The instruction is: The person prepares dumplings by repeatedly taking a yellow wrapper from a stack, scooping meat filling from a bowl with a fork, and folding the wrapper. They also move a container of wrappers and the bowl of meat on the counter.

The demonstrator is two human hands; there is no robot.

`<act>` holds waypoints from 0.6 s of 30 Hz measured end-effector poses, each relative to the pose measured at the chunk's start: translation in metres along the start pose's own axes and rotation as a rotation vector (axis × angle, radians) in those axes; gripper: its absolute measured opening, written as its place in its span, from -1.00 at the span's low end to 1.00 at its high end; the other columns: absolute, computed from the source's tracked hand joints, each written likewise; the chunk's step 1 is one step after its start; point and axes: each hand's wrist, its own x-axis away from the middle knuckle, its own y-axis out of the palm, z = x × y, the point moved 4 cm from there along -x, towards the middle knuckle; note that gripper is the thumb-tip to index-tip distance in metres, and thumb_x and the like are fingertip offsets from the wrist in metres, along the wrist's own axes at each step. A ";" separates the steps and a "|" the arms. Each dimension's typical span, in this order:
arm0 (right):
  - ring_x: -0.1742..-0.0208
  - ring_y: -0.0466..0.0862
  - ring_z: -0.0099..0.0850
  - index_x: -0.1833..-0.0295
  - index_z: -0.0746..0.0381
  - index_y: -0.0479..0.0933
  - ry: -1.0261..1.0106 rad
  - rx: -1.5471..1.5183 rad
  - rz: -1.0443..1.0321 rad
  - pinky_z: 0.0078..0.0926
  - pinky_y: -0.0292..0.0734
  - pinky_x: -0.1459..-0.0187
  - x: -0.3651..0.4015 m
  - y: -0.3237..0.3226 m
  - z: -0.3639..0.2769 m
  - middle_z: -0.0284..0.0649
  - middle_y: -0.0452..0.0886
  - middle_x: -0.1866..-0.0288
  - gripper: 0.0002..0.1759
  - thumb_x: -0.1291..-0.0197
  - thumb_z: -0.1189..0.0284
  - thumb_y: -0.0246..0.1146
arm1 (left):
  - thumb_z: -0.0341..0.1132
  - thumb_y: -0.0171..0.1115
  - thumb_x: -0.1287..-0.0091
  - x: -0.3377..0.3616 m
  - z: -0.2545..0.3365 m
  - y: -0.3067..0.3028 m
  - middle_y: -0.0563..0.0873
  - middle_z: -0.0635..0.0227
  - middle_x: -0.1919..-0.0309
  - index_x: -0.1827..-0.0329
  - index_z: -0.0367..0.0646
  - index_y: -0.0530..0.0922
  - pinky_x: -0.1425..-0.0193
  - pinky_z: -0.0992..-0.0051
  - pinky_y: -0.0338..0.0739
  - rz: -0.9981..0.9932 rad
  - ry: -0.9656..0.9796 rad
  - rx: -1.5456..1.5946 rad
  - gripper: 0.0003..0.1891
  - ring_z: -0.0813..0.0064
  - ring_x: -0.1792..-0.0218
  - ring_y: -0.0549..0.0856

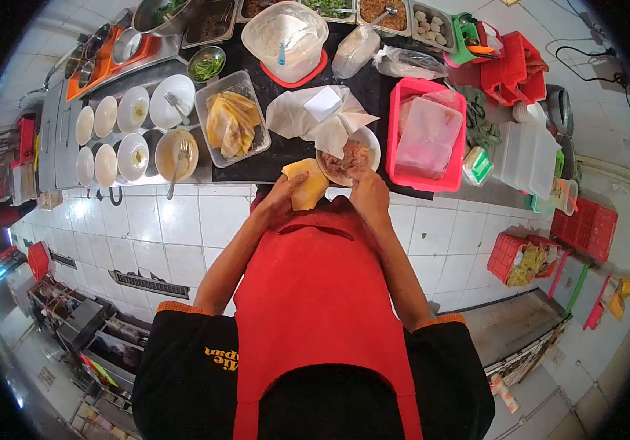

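Note:
My left hand (pixel 282 195) grips a yellow dumpling wrapper (pixel 307 187) by its left side, holding it out at the counter's front edge. Just right of it stands a white bowl (pixel 374 141) of pinkish minced meat (pixel 356 155). My right hand (pixel 368 195) is closed at the bowl's near rim; what its fingers hold, if anything, is hidden. Behind the bowl lies crumpled pale paper (pixel 293 111) with a white card on top, partly covering the bowl. A clear tray (pixel 262 139) of stacked yellow wrappers (pixel 231 123) stands to the left.
On the right is a pink tub (pixel 392 170) with a clear container (pixel 427 136) in it. Farther back stands a large plastic tub of white powder (pixel 285 37). Several white bowls and a bowl with a fork (pixel 181 154) line the left. Red crates (pixel 585 229) stand right.

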 end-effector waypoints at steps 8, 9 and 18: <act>0.07 0.73 -0.03 0.04 0.06 0.78 -0.032 0.099 -0.075 -0.10 0.64 0.07 -0.005 0.012 0.025 -0.09 0.74 0.13 -0.71 -0.21 0.47 0.22 | -0.25 0.19 -0.54 -0.021 -0.022 -0.021 0.67 0.10 -0.13 -0.36 -0.26 0.35 0.04 0.26 0.78 -0.041 0.049 0.048 -0.56 0.24 -0.02 0.78; 0.09 0.73 -0.04 0.02 0.07 0.77 -0.039 0.071 -0.103 -0.12 0.64 0.07 -0.001 -0.003 0.029 -0.09 0.74 0.14 -0.70 -0.20 0.47 0.21 | -0.25 0.19 -0.54 -0.018 -0.020 -0.022 0.67 0.10 -0.13 -0.36 -0.26 0.35 0.04 0.26 0.78 -0.038 0.052 0.047 -0.56 0.24 -0.02 0.78; 0.12 0.69 -0.47 -0.09 0.29 0.72 -0.133 -0.565 -0.286 -0.54 0.54 0.12 -0.005 -0.094 -0.010 -0.12 0.72 0.12 -0.72 -0.34 0.63 0.20 | -0.03 0.30 -0.44 0.019 0.013 0.001 0.61 0.15 -0.28 -0.48 -0.15 0.33 -0.20 0.09 0.67 -0.117 0.081 0.232 -0.35 0.19 -0.21 0.68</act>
